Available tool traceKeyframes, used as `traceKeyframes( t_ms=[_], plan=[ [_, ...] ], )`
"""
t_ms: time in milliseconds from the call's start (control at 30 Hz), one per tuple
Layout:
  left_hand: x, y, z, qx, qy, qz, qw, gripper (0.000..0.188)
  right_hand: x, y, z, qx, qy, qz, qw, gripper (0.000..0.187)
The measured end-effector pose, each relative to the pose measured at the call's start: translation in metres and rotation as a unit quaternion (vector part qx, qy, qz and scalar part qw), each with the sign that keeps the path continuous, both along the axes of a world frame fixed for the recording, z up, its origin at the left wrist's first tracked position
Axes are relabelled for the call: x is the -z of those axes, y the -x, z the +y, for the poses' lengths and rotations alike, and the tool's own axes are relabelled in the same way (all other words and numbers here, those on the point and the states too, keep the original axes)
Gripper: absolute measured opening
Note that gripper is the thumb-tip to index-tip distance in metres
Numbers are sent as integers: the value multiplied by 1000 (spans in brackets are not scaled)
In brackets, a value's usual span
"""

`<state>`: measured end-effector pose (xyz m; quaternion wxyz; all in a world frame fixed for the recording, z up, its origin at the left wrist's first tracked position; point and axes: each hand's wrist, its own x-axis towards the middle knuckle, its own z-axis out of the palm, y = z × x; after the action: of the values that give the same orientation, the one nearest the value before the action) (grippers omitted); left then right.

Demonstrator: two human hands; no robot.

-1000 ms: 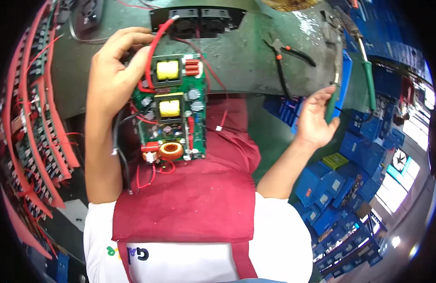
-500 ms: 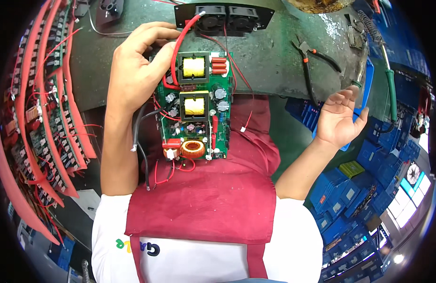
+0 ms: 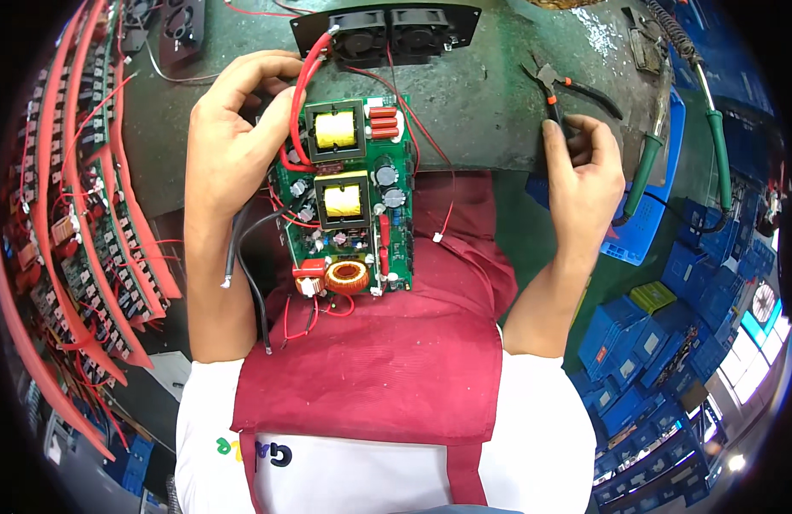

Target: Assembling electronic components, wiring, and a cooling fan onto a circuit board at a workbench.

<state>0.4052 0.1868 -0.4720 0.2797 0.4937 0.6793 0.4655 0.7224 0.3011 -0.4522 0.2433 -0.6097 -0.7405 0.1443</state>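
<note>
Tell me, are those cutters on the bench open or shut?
Shut, or nearly: the cutters lie flat with their tips together, right hand touching one handle.

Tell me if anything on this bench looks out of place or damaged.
Nothing looks damaged. The green circuit board hangs half off the bench edge over the red apron, held by the left hand, with loose red and black wires dangling. The right hand touches the pliers.

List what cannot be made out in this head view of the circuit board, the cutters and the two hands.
- Circuit board: left edge and underside hidden by the left hand.
- Cutters: handle ends covered by the right hand; grip unclear.
- Fan panel: top cut off by the picture edge.
- Board racks: parts too small and bent by the fisheye rim.
</note>
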Motion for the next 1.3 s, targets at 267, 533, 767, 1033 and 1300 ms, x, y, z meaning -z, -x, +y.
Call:
traceKeyframes(
  t_ms=[267,533,767,1033,1300],
  plan=[
    [-5,0,1,-4,48,-74,996,33,2,5,5,-36,-37,-24,998,19],
    [-9,-2,9,3,22,-62,998,47,-2,8,8,-33,-19,-2,999,18],
    [-13,-8,19,-9,37,-33,999,57,-1,2,14,-39,-28,10,999,16],
    [-10,-5,22,0,34,-39,999,65,2,0,16,-48,-29,7,998,17],
    [-6,3,16,21,45,-38,998,65,-7,3,1,-32,16,-44,998,21]
  ],
)
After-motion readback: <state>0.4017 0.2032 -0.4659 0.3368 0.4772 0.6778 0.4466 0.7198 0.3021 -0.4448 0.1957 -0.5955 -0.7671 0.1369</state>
